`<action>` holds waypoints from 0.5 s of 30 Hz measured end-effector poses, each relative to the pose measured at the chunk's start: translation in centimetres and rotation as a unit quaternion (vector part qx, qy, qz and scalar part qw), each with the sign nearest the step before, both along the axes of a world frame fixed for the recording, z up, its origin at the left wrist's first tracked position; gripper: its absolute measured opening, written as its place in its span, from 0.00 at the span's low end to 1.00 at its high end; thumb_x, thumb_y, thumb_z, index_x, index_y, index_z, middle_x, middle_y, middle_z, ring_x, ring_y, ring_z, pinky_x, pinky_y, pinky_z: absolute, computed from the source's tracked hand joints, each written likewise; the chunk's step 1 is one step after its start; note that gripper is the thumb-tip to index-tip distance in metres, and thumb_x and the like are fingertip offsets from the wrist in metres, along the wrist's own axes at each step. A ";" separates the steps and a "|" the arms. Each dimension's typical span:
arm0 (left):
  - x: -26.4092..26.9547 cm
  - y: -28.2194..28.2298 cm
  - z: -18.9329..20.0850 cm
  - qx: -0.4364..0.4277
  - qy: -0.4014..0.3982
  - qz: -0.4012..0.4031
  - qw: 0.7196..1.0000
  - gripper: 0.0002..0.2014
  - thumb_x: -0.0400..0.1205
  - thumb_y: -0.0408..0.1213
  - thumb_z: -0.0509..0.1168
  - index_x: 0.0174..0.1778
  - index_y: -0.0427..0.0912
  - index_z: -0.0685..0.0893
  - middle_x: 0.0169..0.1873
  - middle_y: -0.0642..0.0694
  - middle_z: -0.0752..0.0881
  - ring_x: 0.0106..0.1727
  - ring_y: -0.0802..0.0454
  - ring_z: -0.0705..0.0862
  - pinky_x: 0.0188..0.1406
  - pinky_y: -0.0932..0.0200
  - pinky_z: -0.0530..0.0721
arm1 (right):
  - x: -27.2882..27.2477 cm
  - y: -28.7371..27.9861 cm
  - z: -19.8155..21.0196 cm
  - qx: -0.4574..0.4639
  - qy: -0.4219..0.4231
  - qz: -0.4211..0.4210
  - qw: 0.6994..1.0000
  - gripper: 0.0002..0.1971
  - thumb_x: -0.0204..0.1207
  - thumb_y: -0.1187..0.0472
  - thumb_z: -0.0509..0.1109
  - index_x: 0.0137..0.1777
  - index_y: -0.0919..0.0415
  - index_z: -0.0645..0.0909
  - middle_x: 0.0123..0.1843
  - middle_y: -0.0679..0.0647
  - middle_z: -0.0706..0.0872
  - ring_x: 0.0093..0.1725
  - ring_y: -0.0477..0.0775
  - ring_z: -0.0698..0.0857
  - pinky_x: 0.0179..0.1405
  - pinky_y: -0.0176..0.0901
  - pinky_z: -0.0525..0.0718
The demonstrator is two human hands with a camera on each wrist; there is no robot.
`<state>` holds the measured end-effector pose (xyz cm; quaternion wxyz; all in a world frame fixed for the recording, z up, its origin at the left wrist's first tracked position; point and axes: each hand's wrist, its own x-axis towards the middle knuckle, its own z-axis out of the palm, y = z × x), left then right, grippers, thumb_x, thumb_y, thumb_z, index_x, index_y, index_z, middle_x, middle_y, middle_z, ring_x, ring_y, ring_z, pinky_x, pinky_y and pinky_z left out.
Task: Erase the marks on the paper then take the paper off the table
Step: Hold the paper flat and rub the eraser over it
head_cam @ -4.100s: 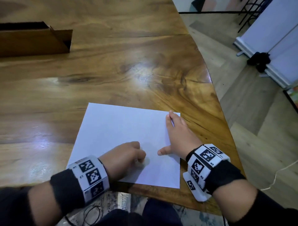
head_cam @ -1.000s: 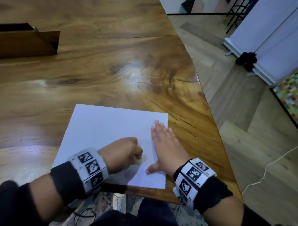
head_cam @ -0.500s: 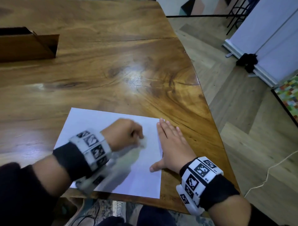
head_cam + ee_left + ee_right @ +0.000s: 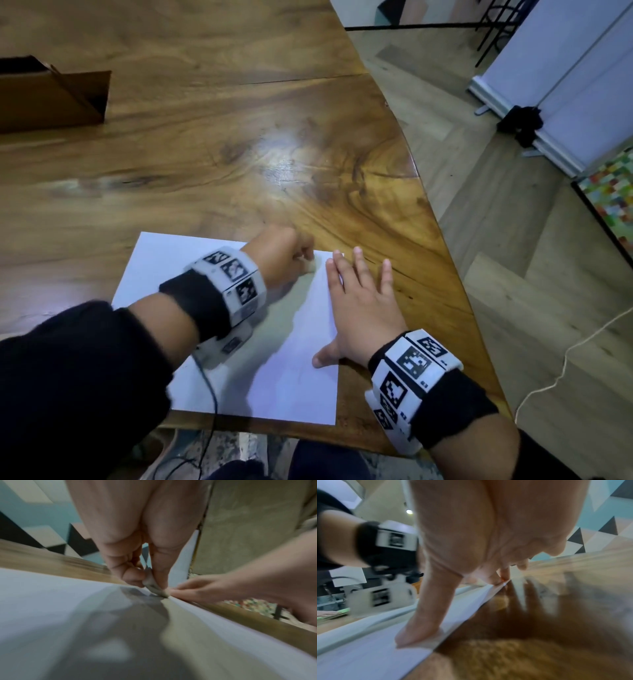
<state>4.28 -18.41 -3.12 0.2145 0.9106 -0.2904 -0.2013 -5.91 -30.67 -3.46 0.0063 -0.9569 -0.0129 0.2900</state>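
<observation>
Pressing eraser [image 4: 310, 266] on paper [image 4: 294, 383] far corner, left hand [image 4: 281, 257]

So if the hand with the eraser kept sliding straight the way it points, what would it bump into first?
Probably nothing at first. The left hand pinches the eraser at the paper's far edge, so it would slide onto bare table. The right hand's fingers lie close beside it, so a small drift right could brush them.

No readable words, brands or numbers anywhere. Only black-and-white square code patterns, printed on the white wristbands [image 4: 233, 274] at centre left and lower right [image 4: 407, 370] of the head view; tiny characters beside them too small to read.
</observation>
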 end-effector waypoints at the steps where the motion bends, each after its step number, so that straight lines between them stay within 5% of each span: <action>1: 0.5 -0.6 0.1 -0.003 -0.009 0.020 1.000 0.06 0.72 0.32 0.69 0.44 0.38 0.85 0.38 0.44 0.78 0.40 0.50 0.74 0.39 0.64 0.67 | 0.0 0.0 0.0 -0.006 0.002 0.002 1.000 0.72 0.56 0.27 0.73 0.81 0.61 0.27 0.83 0.54 0.27 0.79 0.62 0.23 0.74 0.73 0.27; 7: -1.9 1.5 0.0 0.052 0.051 -0.067 0.995 0.05 0.72 0.33 0.68 0.42 0.41 0.85 0.34 0.49 0.78 0.38 0.52 0.75 0.33 0.63 0.68 | 0.1 0.2 0.0 -0.012 0.009 0.001 1.000 0.72 0.56 0.26 0.73 0.81 0.61 0.27 0.83 0.54 0.27 0.79 0.62 0.23 0.74 0.75 0.30; 12: 0.5 -0.4 0.2 0.014 0.000 0.026 1.000 0.06 0.72 0.32 0.68 0.44 0.39 0.85 0.36 0.47 0.78 0.41 0.48 0.78 0.38 0.65 0.67 | 0.1 0.3 0.2 -0.025 0.019 0.007 0.999 0.72 0.56 0.26 0.72 0.81 0.62 0.26 0.83 0.55 0.27 0.78 0.63 0.22 0.73 0.76 0.29; 15: -0.7 0.5 0.0 0.009 0.025 0.003 1.000 0.04 0.72 0.32 0.68 0.41 0.38 0.84 0.34 0.47 0.77 0.38 0.50 0.75 0.33 0.65 0.63 | 0.2 0.4 0.3 -0.025 0.018 0.005 1.000 0.72 0.56 0.26 0.72 0.81 0.62 0.27 0.83 0.54 0.27 0.78 0.63 0.23 0.73 0.76 0.29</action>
